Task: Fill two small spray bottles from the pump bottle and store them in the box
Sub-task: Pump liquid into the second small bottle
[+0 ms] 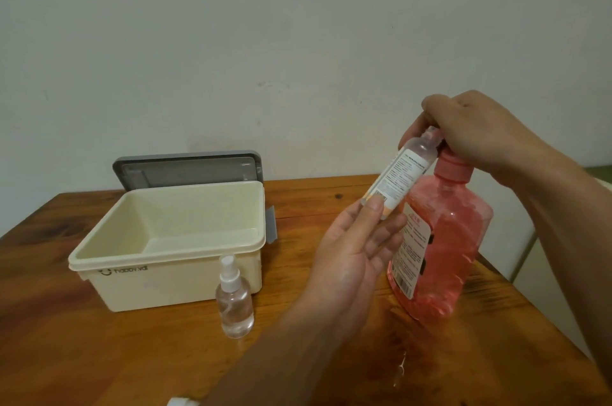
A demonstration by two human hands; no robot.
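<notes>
I have my left hand [356, 243] pinching the labelled vial [399, 174] near its base, thumb on the front and fingers behind, and I tilt it so its open neck leans up and to the right under my other hand. My right hand [477, 130] sits closed over the top of the pump bottle [443, 250], covering the pump head, so I cannot see the nozzle itself; I judge the palm is there to press down while the vial's mouth catches the stream. The tilt makes sense: the spout points sideways, so the neck must meet it at an angle. The pump bottle stands on the table [99, 356] just right of my left hand, its pink liquid high, and the vial looks nearly empty, so I take the filling as barely begun. Left of my left hand stands the capped sprayer [234, 301], upright and clear, just in front of the box [172, 240], which waits open and empty with its lid [187, 169] propped behind. Below my left forearm a white cap [180, 401] peeks in at the frame edge, likely the vial's. A few wet drops [402, 366] lie below my hands, so spilling is the risk.
</notes>
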